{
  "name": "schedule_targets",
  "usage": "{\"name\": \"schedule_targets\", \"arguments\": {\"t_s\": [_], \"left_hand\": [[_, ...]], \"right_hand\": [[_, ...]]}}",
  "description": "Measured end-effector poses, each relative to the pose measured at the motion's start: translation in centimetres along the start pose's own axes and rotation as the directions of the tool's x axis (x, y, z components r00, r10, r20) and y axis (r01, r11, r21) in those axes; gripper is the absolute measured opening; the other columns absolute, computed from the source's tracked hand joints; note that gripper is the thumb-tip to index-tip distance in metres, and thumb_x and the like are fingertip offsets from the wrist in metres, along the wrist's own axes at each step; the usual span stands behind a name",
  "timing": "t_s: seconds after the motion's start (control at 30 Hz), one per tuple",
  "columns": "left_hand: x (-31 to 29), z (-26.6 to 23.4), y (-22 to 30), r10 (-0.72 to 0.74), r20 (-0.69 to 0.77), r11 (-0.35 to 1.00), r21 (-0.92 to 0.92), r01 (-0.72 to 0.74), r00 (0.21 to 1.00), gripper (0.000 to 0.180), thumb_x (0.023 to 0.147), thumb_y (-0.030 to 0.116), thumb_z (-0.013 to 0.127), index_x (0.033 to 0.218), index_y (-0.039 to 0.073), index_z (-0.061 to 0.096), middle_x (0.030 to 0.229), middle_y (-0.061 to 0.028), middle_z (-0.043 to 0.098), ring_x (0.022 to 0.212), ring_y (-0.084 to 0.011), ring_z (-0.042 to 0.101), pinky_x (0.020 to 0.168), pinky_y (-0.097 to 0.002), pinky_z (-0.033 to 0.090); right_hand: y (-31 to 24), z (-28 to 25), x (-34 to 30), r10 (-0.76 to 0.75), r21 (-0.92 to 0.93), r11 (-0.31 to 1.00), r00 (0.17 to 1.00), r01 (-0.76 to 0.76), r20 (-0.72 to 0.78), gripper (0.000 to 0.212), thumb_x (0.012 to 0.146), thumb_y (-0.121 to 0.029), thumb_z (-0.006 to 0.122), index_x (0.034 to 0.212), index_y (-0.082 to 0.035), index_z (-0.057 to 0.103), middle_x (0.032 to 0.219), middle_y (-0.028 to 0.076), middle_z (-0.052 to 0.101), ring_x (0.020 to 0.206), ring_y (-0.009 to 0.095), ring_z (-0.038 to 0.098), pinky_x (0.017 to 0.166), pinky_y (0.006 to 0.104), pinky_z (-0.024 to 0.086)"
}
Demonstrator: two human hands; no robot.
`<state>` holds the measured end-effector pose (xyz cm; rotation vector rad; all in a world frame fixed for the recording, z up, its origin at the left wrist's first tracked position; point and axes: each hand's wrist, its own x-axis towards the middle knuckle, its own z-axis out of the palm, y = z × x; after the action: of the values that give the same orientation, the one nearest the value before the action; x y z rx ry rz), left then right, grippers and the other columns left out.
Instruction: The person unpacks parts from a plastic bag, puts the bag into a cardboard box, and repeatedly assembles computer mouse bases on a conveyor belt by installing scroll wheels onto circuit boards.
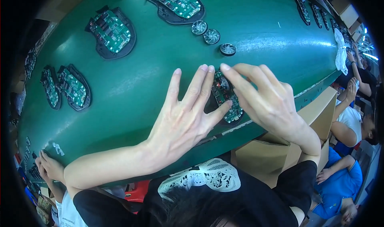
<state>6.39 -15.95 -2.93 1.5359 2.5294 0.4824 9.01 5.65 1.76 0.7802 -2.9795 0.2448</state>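
Between my hands a green circuit board [234,114] lies in a black housing on the green table, close to its near edge. A round, dark part [222,83] sits in the far half of this unit. My left hand [188,111] reaches over from the left with its fingers spread, the thumb tip touching the board. At the right side my right hand [266,95] has its fingers bent around the unit's far end, with the index fingertip on the top edge. Its thumb is hidden. Three small round fan wheels [211,36] lie just beyond.
More black housings with green boards [114,33] lie at the far left, and others [303,10] line the far right. An open cardboard box [264,159] stands against the table's near edge at right. Co-workers sit on both sides; one person's hand [50,167] rests at the left.
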Motion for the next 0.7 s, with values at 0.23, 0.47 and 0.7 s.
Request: {"name": "schedule_targets", "arguments": {"t_s": [0.23, 0.47, 0.7], "left_hand": [[0.2, 0.3, 0.0, 0.014, 0.000, 1.000, -0.017, -0.014, 1.000, 0.077, 0.067, 0.033, 0.085, 0.138, 0.033, 0.056, 0.154, -0.0264, 0.035, 0.145, -0.0386, 0.034, 0.116, -0.0623, 0.027], [0.6, 0.4, -0.6, 0.051, 0.009, 0.992, -0.112, -0.050, 0.999, 0.077, 0.066, 0.033, 0.085, 0.137, 0.033, 0.057, 0.156, -0.0254, 0.031, 0.145, -0.0388, 0.032, 0.117, -0.0607, 0.026], [0.8, 0.7, -0.5, 0.049, -0.035, 0.993, -0.107, -0.052, 0.998, 0.071, 0.064, 0.032, 0.086, 0.132, 0.032, 0.062, 0.155, -0.0238, 0.032, 0.145, -0.0381, 0.032, 0.118, -0.0595, 0.026]], "right_hand": [[0.6, 0.5, -0.7, -0.033, -0.017, 0.999, 0.999, 0.033, -0.023, 0.046, 0.069, -0.006, 0.071, 0.115, 0.000, 0.069, 0.102, 0.006, 0.065, 0.083, 0.017, 0.062, 0.055, 0.0264, 0.055], [0.5, -1.5, 1.7, -0.016, -0.019, 1.000, 0.987, 0.019, 0.159, 0.037, 0.072, -0.006, 0.068, 0.107, 0.005, 0.070, 0.090, 0.005, 0.061, 0.091, 0.017, 0.060, 0.048, 0.0247, 0.051], [-1.7, 1.9, -1.7, -0.043, -0.284, 0.959, 0.993, 0.010, -0.111, 0.039, 0.073, -0.005, 0.068, 0.109, 0.010, 0.069, 0.090, 0.007, 0.061, 0.088, 0.015, 0.061, 0.047, 0.0239, 0.050]]}}
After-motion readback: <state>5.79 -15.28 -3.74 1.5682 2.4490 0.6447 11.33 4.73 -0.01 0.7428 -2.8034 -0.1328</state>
